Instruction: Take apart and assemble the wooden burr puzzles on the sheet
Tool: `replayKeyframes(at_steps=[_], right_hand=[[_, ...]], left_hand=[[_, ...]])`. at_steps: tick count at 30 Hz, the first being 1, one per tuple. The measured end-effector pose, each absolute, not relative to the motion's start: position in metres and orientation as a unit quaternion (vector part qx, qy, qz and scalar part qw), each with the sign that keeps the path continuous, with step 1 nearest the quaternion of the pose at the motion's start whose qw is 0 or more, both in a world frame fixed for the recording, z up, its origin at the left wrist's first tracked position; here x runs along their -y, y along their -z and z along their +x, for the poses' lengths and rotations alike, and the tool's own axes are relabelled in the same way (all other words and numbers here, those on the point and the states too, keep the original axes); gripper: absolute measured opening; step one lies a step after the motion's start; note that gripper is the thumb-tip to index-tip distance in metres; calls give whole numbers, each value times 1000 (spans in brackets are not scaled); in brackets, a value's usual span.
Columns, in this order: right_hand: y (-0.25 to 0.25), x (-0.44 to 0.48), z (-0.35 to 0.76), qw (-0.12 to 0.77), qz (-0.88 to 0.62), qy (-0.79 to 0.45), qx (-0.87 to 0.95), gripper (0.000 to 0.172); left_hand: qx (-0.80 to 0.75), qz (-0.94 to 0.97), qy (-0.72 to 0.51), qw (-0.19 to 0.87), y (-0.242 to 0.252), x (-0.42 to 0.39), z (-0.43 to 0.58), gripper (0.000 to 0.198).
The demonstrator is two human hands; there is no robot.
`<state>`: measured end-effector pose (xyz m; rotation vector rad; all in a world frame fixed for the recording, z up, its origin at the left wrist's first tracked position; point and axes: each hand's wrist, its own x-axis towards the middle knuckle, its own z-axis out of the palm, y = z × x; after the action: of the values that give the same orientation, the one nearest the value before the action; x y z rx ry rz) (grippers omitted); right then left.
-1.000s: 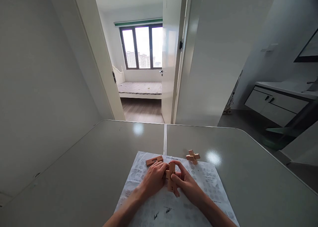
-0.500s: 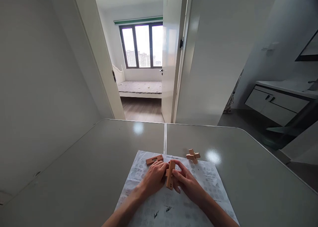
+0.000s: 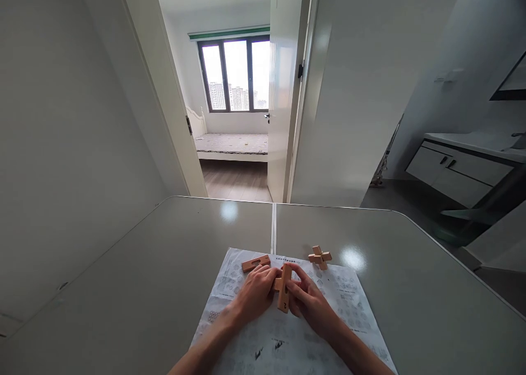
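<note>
Both my hands meet over a printed instruction sheet (image 3: 255,336) on the grey table (image 3: 143,276). My left hand (image 3: 255,295) and my right hand (image 3: 309,301) are closed together on crossed wooden puzzle pieces (image 3: 283,288), one long bar standing nearly upright between the fingers. A loose notched wooden bar (image 3: 255,263) lies on the sheet just beyond my left hand. A small assembled wooden cross (image 3: 319,258) sits at the sheet's far right corner, apart from both hands.
A seam (image 3: 273,227) runs down the middle of the table. Beyond the far edge an open door (image 3: 283,90) leads to a room with a bed and window. A cabinet with a countertop (image 3: 460,167) stands at the right.
The upright wooden bar has been turned and shifted slightly in my fingers. Hands stay in the same spot; the loose bar and small cross have not moved.
</note>
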<state>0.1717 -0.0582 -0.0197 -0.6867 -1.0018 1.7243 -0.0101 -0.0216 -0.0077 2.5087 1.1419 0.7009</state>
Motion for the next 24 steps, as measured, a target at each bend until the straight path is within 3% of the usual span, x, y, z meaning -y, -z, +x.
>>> replayKeyframes(at_steps=[24], right_hand=[[19,55,175,505,-299,-735,341,53]], left_hand=[[-404,874,-227,147,6,25,-7,22]])
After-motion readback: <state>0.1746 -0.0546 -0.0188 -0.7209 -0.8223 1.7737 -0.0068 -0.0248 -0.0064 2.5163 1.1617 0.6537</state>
